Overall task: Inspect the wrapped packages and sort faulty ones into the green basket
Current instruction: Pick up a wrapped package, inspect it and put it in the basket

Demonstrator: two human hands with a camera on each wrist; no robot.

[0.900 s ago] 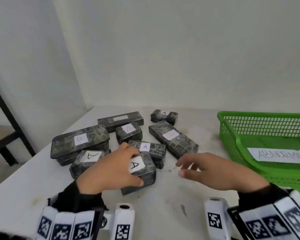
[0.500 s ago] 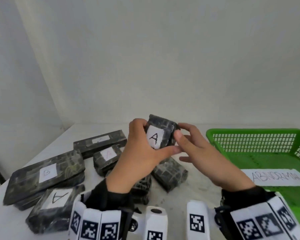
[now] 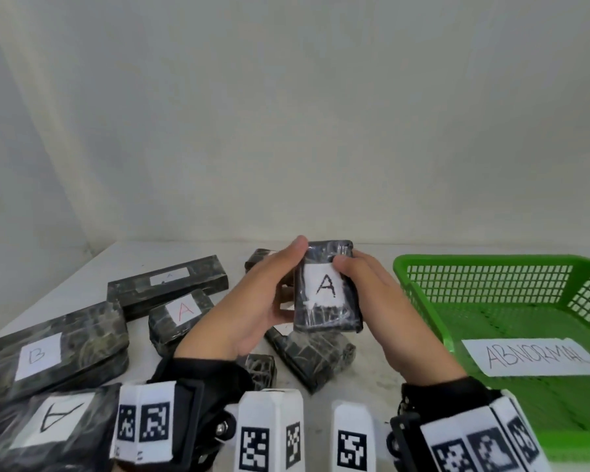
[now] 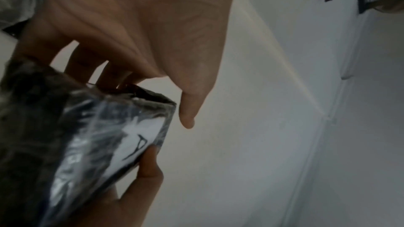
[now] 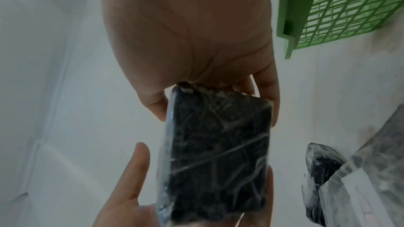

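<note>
A small dark package (image 3: 326, 289) wrapped in clear film, bearing a white label marked "A", is held upright above the table (image 3: 82, 284), label toward the head camera. The left hand (image 3: 249, 308) grips its left edge, thumb tip at the upper left corner and fingers behind; the right hand (image 3: 378, 308) grips its right edge, thumb on the front near the top of the label. The right wrist view shows the package's unlabelled back face (image 5: 218, 158), wrinkled film over it. Beneath the hands, further wrapped packages lie on the table: one with a red "A" (image 3: 179, 316), a long one marked "B" (image 3: 48, 352), another long one behind (image 3: 167, 284), and a near one marked "A" (image 3: 55, 424). The green basket (image 3: 423, 294) stands to the right, near the held package but apart from it, containing a paper reading "ABNORMAL" (image 3: 535, 357).
</note>
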